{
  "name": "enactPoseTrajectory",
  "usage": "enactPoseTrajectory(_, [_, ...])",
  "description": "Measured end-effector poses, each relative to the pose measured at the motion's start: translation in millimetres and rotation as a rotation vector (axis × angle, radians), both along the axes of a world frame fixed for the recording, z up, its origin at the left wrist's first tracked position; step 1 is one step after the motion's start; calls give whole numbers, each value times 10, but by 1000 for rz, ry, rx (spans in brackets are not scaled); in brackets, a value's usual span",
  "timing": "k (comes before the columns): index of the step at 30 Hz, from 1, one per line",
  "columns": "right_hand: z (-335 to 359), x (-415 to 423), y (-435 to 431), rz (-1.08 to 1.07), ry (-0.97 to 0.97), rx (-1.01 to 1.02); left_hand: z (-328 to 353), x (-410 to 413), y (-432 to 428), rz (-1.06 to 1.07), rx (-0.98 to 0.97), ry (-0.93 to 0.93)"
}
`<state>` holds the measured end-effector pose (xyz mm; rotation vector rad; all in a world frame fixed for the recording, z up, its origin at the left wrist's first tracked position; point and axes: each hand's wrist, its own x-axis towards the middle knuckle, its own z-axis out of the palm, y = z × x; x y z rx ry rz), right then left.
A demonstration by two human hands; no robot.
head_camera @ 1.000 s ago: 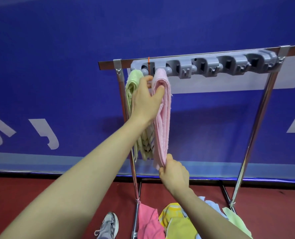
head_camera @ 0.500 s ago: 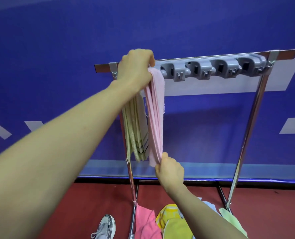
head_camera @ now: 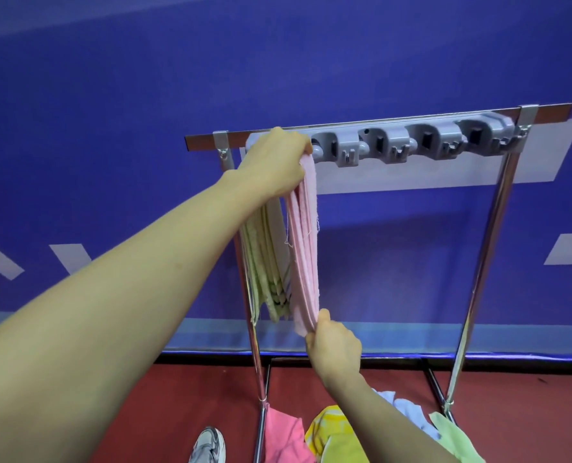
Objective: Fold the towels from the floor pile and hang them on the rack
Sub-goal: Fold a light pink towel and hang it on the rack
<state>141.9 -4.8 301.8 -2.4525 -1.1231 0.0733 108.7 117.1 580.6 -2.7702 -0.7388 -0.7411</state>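
Seating the folded pink towel [head_camera: 306, 255] in the grey holder strip [head_camera: 411, 145] on the rack [head_camera: 488, 235] is the step in hand, by my reading. The left hand [head_camera: 274, 165] is at the top of the towel, fingers curled over its fold at the strip's left end. The slot itself is hidden under the hand, so whether the cloth is caught there cannot be told. The right hand [head_camera: 333, 349] pinches the towel's lower end between thumb and fingers, drawing the length taut. The towel hangs just beside a green striped towel [head_camera: 268, 262].

To do this well, push the fold fully into the slot before the top grip slackens, and let the lower hand ease its tension gently — a hard downward tug could drag the fold out. The layers look uneven at the edge, with loose threads showing, so a smoothing stroke downward once the top holds would give a neater hang. Take care that the pink cloth does not snag the green one. Four holders to the right stand bare, and the floor pile [head_camera: 338, 439] — pink, yellow, pale blue and green pieces — lies at the rack's foot, so much of the job remains.
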Motion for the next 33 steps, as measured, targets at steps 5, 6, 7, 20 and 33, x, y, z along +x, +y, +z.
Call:
enactPoseTrajectory(5, [-41, -15, 8, 10, 0, 8, 42, -6, -48, 25, -11, 23])
enactPoseTrajectory(6, [-69, -29, -3, 11, -3, 5, 20, -14, -59, 22, -13, 14])
enactPoseTrajectory(7, [-102, -43, -19, 11, -3, 1, 0, -25, -72, 18, -20, 3])
enactPoseTrajectory(20, [-550, -30, -341, 71, 118, -199, -1262, -122, -522, -20, -703, -575])
enactPoseTrajectory(33, [-2105, 344, -1072, 127, 307, -460, -4898, -306, -979, 225, -1205, 309])
